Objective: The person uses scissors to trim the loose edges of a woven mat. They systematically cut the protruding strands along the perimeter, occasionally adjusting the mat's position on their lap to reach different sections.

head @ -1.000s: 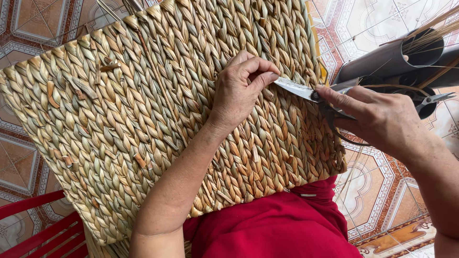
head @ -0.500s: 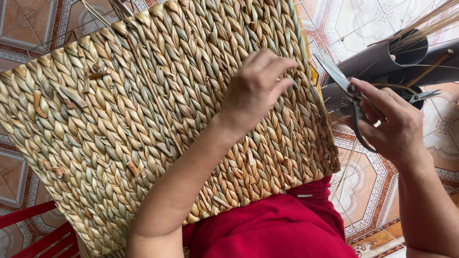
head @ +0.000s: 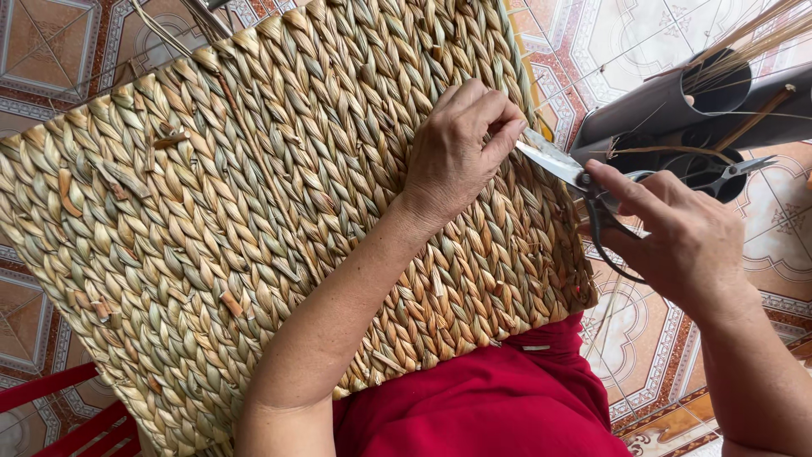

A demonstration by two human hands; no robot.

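Woven basket panel (head: 254,220) rests across the red-clad lap (head: 499,398). Left hand (head: 461,152) pinches a fibre at the panel's right edge; right hand (head: 677,237) is clamped on scissors (head: 584,182). Risk: blades close beside fingertips could nick skin or sever the weave.

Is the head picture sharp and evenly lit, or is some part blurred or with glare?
Head view: soft, even daylight, no hard shadows; the woven mat and left hand are sharp; the right hand with scissors is also clear; pale floor tiles look bright, slightly washed out.
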